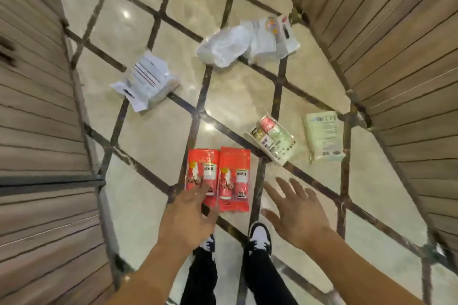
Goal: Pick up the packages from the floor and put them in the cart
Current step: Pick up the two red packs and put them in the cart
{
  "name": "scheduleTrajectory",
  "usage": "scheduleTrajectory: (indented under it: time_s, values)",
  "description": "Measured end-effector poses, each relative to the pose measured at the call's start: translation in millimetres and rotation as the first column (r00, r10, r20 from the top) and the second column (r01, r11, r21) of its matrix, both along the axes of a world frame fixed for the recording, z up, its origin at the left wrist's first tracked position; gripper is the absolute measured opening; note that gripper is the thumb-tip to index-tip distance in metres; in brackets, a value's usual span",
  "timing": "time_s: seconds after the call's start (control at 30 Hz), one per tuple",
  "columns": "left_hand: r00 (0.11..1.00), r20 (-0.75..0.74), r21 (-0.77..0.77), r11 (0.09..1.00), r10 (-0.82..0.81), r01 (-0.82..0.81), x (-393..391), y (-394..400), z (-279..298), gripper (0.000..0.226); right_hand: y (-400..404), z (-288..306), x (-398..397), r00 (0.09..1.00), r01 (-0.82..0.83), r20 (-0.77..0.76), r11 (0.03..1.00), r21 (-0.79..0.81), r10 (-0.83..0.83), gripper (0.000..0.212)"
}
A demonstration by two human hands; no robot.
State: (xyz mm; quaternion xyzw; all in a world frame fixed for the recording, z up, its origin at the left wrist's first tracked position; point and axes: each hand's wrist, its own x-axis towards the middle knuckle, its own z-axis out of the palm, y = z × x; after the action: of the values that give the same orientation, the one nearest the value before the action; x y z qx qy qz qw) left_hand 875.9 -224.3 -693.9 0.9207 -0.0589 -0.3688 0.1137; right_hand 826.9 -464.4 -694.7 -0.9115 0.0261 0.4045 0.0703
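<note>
Several packages lie on the tiled floor. Two red packages sit side by side just ahead of my feet: the left one and the right one. My left hand reaches over the near end of the left red package, fingers spread, partly covering it. My right hand hovers open to the right of the red pair, holding nothing. Farther right lie a clear green-and-pink package and a pale green package. At the back are a white labelled parcel and crumpled white bags. No cart is in view.
Wooden slatted panels rise on the left and on the right, framing the floor strip. My two black-and-white shoes stand just behind the red packages. The glossy floor has dark grout lines.
</note>
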Motion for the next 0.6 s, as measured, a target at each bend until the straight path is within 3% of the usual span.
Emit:
scheduleTrajectory:
  time_s: [0.17,0.33,0.43,0.5,0.6]
  values:
    - [0.998,-0.035,0.042,0.998,-0.055,0.056,13.4,21.6,-163.8,0.07,36.9,-165.1,15.9,0.998,0.056,-0.035,0.997,0.045,-0.055,0.066]
    - [0.999,0.034,0.041,0.999,-0.004,0.003,36.2,42.9,-307.0,0.064,69.6,-316.2,22.2,0.934,0.354,-0.013,0.92,0.171,-0.357,0.067]
    - [0.984,0.116,0.018,0.99,0.136,-0.139,37.4,58.3,-378.9,0.07,72.3,-390.2,18.3,0.802,0.568,0.048,0.785,0.248,-0.595,0.078]
    - [0.941,0.151,-0.072,0.953,0.302,-0.294,38.6,66.3,-414.1,0.087,74.2,-426.0,15.5,0.654,0.687,0.066,0.628,0.366,-0.753,0.083]
    - [0.77,-0.078,-0.266,0.731,0.633,-0.628,43.7,77.1,-451.5,0.127,79.1,-458.6,18.7,0.413,0.783,0.016,0.365,0.504,-0.91,0.08]
